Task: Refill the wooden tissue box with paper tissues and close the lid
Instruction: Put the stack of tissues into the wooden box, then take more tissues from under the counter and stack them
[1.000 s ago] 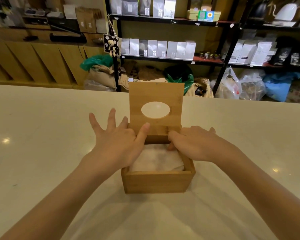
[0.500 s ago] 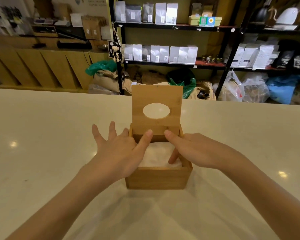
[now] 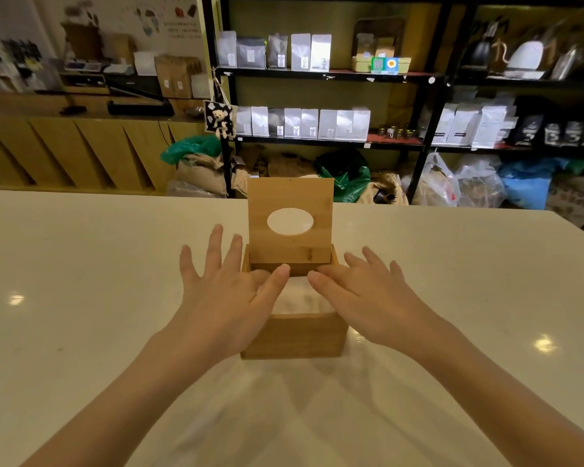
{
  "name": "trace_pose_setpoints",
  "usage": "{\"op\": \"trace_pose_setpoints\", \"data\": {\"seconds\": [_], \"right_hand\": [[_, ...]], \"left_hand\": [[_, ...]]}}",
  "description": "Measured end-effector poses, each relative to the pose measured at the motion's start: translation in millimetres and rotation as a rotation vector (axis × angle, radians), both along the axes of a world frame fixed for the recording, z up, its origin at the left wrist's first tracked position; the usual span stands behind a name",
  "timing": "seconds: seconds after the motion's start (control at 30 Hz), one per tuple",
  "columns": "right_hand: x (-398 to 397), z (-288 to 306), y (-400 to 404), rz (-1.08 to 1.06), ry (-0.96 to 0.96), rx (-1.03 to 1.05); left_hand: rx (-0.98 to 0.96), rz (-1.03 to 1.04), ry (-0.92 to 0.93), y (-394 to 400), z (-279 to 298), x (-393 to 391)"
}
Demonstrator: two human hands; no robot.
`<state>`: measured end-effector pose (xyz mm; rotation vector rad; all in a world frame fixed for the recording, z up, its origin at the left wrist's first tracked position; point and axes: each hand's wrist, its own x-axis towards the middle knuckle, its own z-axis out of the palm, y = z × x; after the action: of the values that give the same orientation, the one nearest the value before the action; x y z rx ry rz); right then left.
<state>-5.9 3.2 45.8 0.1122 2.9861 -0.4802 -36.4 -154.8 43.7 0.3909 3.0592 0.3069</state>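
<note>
One head-worn view looks forward and down, close over the white counter (image 3: 81, 281).

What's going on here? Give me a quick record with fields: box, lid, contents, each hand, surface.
box: wooden tissue box, open
lid: lid upright at the far edge, oval hole
contents: white tissues inside
left hand: left hand open, fingers spread, over the box's left side
right hand: right hand open, over the box's right side
surface: pale table
</note>
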Motion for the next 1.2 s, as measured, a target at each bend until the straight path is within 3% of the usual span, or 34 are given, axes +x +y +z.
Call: {"op": "trace_pose_setpoints", "data": {"seconds": [0.33, 0.47, 0.6, 0.83, 1.2], "right_hand": [[27, -36, 5, -0.007, 0.52, -0.059], [43, -52, 16, 0.007, 0.786, 0.073], [78, -56, 20, 0.008, 0.896, 0.265], [172, -76, 21, -0.005, 0.868, 0.369], [309, -168, 6, 0.024, 0.926, 0.231]], "left_hand": [[0.259, -0.265, 0.345, 2, -25, 25], [0.29, -0.308, 0.494, 10, -33, 40], [0.283, -0.335, 0.597, 16, -37, 76], [0.309, -0.318, 0.562, 25, -61, 164], [0.515, -0.257, 0.302, 9, -145, 310]]}}
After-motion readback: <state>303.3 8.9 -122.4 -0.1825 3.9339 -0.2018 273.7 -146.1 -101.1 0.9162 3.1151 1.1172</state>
